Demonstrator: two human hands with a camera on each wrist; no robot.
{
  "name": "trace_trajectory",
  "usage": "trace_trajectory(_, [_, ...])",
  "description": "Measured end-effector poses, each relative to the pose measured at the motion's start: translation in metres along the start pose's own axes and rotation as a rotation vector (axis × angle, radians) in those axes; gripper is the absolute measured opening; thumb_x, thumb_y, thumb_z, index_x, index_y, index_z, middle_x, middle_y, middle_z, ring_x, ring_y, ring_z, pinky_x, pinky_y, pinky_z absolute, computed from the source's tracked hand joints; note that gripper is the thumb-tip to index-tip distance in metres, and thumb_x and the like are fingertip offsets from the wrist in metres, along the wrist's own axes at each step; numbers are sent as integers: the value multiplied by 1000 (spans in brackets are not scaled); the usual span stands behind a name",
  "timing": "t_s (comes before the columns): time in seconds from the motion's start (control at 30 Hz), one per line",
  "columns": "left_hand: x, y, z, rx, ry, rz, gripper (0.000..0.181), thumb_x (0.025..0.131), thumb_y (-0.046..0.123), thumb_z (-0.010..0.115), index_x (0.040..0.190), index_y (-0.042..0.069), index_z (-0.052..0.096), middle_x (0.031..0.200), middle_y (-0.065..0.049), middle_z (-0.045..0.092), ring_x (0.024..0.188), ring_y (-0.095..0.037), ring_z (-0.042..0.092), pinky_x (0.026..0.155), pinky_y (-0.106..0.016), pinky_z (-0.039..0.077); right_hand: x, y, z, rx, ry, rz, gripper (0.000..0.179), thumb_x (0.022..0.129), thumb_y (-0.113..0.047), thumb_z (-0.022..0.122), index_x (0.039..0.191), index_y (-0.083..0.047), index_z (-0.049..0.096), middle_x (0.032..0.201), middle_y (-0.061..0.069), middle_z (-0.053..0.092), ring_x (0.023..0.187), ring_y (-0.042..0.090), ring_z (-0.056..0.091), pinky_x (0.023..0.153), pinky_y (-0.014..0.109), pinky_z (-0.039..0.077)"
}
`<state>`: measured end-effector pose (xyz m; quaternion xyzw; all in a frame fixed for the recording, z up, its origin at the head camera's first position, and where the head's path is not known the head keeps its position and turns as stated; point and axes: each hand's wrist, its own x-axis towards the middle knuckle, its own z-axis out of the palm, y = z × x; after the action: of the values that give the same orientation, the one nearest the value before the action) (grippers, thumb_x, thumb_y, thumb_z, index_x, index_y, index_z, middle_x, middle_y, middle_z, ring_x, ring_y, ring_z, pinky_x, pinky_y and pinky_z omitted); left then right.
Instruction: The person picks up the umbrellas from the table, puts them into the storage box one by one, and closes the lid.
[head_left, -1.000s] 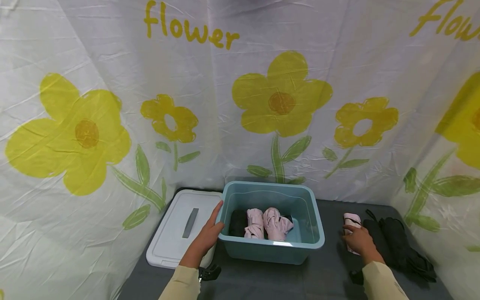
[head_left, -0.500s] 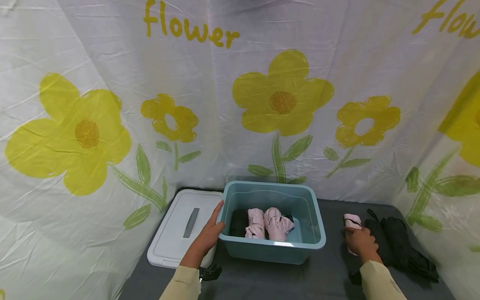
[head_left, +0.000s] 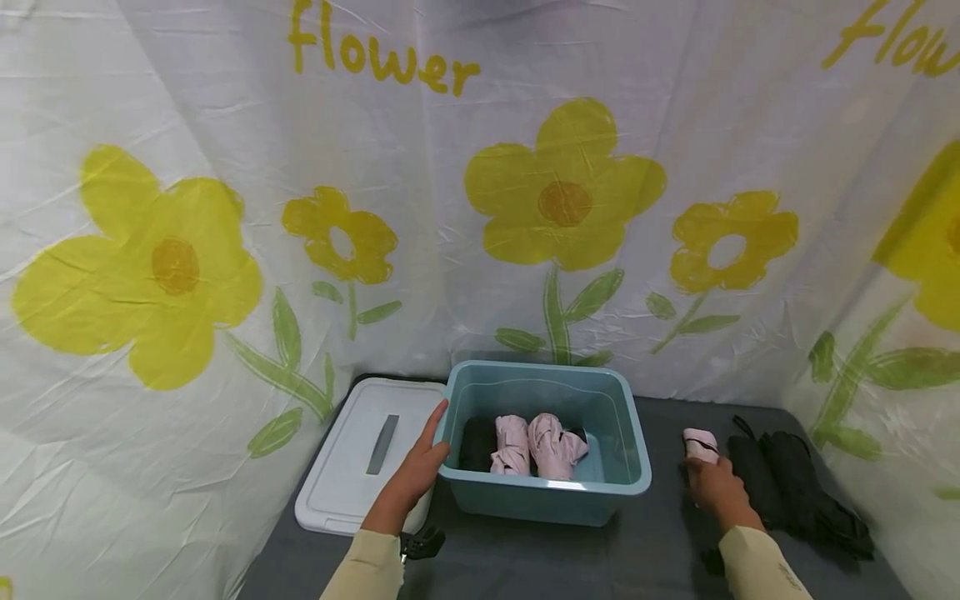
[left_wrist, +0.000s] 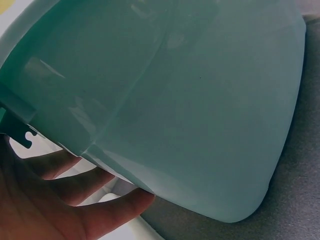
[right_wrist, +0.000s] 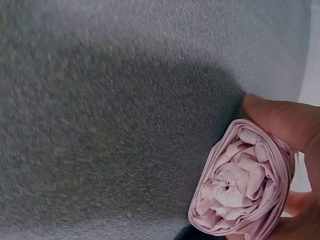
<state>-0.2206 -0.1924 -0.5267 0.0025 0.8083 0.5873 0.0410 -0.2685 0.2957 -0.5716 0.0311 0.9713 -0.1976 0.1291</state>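
A light blue bin [head_left: 525,502] stands in the middle of the table, with two rolled pink bundles [head_left: 511,446] and a black bundle [head_left: 477,446] inside. My left hand [head_left: 412,472] rests against its left side, fingers extended along the wall; in the left wrist view the fingers [left_wrist: 117,210] touch the wall's edge. To the right of the bin, my right hand [head_left: 717,487] grips a folded pink umbrella [head_left: 701,444] with a dark band. The right wrist view shows its rolled fabric end [right_wrist: 242,185] between thumb and fingers; my hand hides its near part in the head view.
Two folded black umbrellas [head_left: 806,483] lie just right of my right hand. A white lid [head_left: 345,475] with a grey handle lies left of the bin. Behind the dark table [head_left: 525,567] hangs a flower-printed sheet [head_left: 442,250].
My right hand has shifted to the near end of the pink umbrella, covering that end and exposing more of the far one. The umbrella has turned slightly. Left hand and bin stay put.
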Motion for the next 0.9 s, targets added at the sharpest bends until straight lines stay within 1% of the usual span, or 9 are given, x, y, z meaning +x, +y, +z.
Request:
trace_trajectory(0.13, [0, 1, 0, 0, 4, -8, 75, 90, 13, 40, 156, 34, 13, 163, -9, 14, 139, -43, 28, 98, -69, 32, -6, -1, 0, 13, 24, -4, 46, 88, -9, 60, 133, 0, 50, 122, 44, 30, 94, 55, 44, 77, 65, 42])
trace_trajectory(0.27, [1, 0, 0, 10, 7, -12, 75, 89, 12, 40, 156, 33, 14, 162, -8, 14, 138, -41, 30, 98, -66, 33, -10, -2, -2, 24, 77, -32, 43, 85, -8, 61, 127, 1, 56, 122, 43, 36, 93, 51, 48, 76, 62, 44])
trace_trajectory(0.43, [3, -1, 0, 16, -1, -18, 75, 89, 12, 39, 156, 33, 13, 163, -9, 14, 138, -42, 29, 98, -67, 34, -12, 2, -4, 10, 137, -103, 42, 82, -9, 64, 122, 3, 60, 118, 41, 48, 100, 50, 49, 78, 61, 43])
trace_trajectory(0.5, [3, -2, 0, 14, -2, -20, 75, 89, 12, 39, 156, 34, 12, 163, -9, 14, 138, -42, 29, 98, -67, 33, -13, 4, -4, 7, 158, -132, 43, 81, -10, 64, 122, 4, 60, 115, 40, 51, 100, 49, 50, 77, 59, 43])
trace_trajectory(0.67, [2, -2, -1, 17, -2, -10, 74, 90, 13, 39, 156, 33, 12, 162, -12, 15, 137, -42, 31, 98, -64, 34, -13, 7, -5, 47, 185, -158, 49, 79, -8, 62, 125, 7, 58, 111, 37, 56, 87, 39, 54, 71, 52, 44])
trace_trajectory(0.8, [2, -2, -1, 0, -15, -7, 75, 90, 12, 38, 156, 33, 10, 162, -9, 13, 139, -39, 28, 100, -62, 33, -15, 6, -6, 116, 168, -141, 52, 80, -8, 62, 130, 6, 55, 120, 38, 55, 92, 41, 57, 74, 53, 45])
trace_trajectory(0.9, [2, -3, -2, -12, -23, -1, 76, 90, 11, 38, 156, 34, 10, 163, -8, 11, 141, -38, 26, 101, -61, 32, -20, 3, -8, 161, 181, -144, 52, 83, -9, 62, 133, 5, 53, 125, 39, 51, 96, 42, 57, 73, 51, 46])
